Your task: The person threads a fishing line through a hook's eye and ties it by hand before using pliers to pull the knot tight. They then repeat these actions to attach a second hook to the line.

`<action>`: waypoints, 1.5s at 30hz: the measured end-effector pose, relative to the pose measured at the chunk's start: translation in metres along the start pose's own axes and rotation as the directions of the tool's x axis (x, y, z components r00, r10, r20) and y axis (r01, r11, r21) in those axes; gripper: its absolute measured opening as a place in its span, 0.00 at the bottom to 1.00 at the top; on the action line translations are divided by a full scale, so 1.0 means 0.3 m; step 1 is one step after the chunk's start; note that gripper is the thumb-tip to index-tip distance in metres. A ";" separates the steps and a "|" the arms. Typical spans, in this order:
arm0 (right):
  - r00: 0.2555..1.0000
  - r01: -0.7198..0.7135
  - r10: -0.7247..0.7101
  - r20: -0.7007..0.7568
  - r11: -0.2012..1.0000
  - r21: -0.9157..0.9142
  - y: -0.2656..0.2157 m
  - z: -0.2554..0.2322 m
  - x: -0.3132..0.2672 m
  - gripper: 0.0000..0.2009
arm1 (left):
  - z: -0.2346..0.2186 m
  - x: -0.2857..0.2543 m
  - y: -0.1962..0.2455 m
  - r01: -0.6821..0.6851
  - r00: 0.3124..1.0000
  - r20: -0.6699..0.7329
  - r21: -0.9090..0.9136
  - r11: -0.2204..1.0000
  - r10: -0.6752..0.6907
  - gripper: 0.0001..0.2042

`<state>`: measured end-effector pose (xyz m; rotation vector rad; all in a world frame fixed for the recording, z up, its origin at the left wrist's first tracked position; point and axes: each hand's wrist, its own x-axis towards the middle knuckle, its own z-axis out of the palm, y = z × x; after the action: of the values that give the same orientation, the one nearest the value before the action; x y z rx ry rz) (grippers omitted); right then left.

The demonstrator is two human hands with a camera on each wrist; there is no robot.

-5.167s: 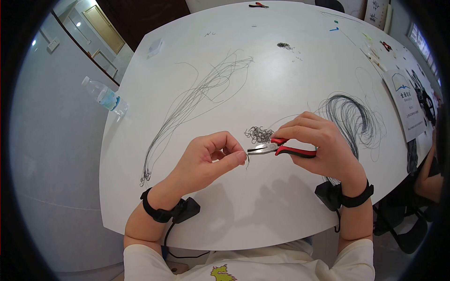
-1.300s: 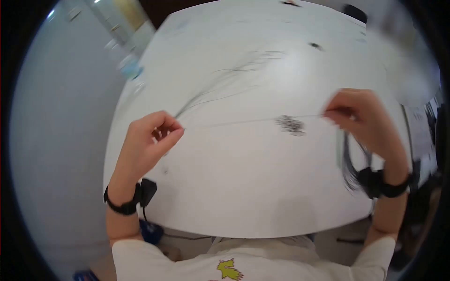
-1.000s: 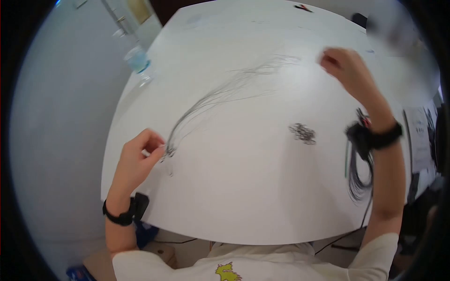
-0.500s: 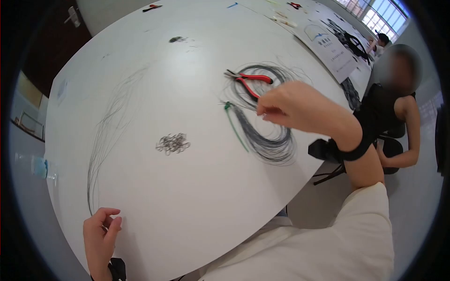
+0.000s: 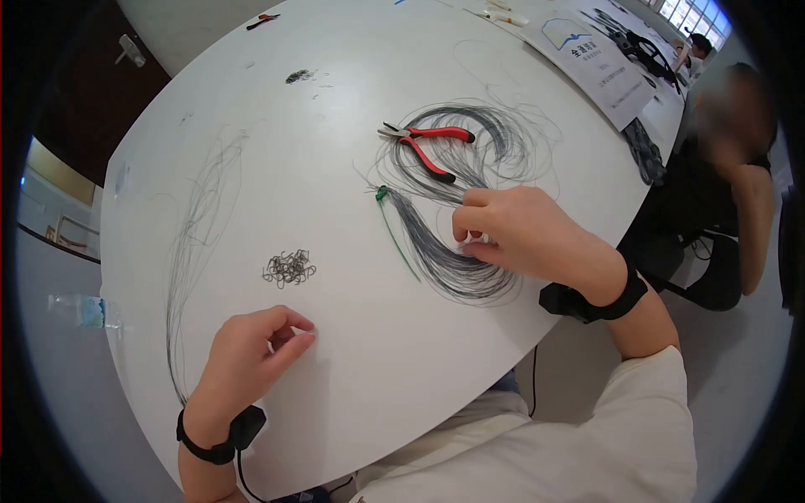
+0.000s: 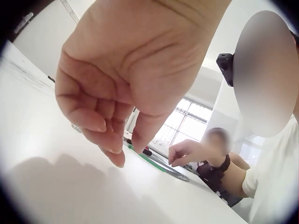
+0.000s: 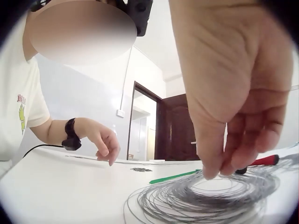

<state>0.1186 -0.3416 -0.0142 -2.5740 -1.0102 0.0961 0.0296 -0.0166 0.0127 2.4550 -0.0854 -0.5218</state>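
Over the bundle of thin grey line (image 5: 423,239), my right hand (image 5: 524,230) reaches down with bent fingers. In the right wrist view its thumb and fingertips are close together right at the coiled strands; I cannot tell whether a strand is pinched. A green tie (image 5: 381,194) binds one end of the bundle. Red-handled pliers (image 5: 440,134) lie with spread handles on a second loop of line (image 5: 503,138) just beyond. My left hand (image 5: 251,348) hovers over the table with loosely bent fingers, holding nothing. The pile of small dark fishhooks (image 5: 289,268) lies just beyond it.
Long loose strands (image 5: 180,293) stretch along the left of the white table (image 5: 369,377). A plastic bottle (image 5: 80,311) shows at the left edge. Farther off are a small dark pile (image 5: 299,76), other pliers (image 5: 263,22) and a printed sheet (image 5: 591,71). Another person (image 5: 729,193) sits at right.
The pliers have gone from my right hand onto the line. My left hand brought a strand to the left-hand strands and released it, then came back rightward. My right hand lowered to the bundle.
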 end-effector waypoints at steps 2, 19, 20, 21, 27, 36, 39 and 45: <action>1.000 0.012 -0.012 0.007 1.000 -0.021 0.008 0.013 0.004 0.04 | 0.010 -0.001 0.009 -0.001 1.000 -0.005 -0.001 1.000 0.001 0.06; 0.952 0.292 -0.259 -0.164 0.930 0.223 -0.212 0.041 -0.033 0.07 | 0.135 0.114 0.112 0.056 0.961 0.250 -0.589 0.806 0.115 0.12; 0.950 0.297 -0.264 -0.166 0.930 0.218 -0.227 0.052 -0.030 0.07 | 0.143 0.126 0.106 0.045 0.961 0.241 -0.610 0.791 0.132 0.12; 0.943 0.313 -0.284 -0.175 0.934 0.171 -0.242 0.061 -0.027 0.07 | 0.146 0.131 0.104 0.035 0.960 0.237 -0.629 0.777 0.148 0.12; 0.937 0.325 -0.295 -0.190 0.933 0.156 -0.249 0.074 -0.008 0.07 | 0.078 0.095 0.088 -0.091 0.992 0.007 -0.648 0.756 0.126 0.11; 0.989 0.092 -0.090 -0.118 0.996 0.013 -0.070 0.049 0.019 0.05 | -0.237 -0.281 -0.199 -0.574 0.655 -0.749 -0.577 0.581 -0.097 0.10; 0.995 0.027 -0.029 -0.100 0.999 -0.022 -0.032 0.034 0.016 0.06 | -0.388 -0.532 -0.264 -0.689 0.589 -0.808 -0.493 0.532 0.014 0.13; 0.996 -0.002 0.000 -0.087 1.000 -0.024 -0.113 0.007 0.016 0.07 | -0.524 -0.911 -0.296 -0.838 0.469 -0.825 -0.303 0.454 0.315 0.08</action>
<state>0.0999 -0.3149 -0.0035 -2.5758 -0.9839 -0.0276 -0.1665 0.1933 0.1701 1.4998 -0.4244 0.6359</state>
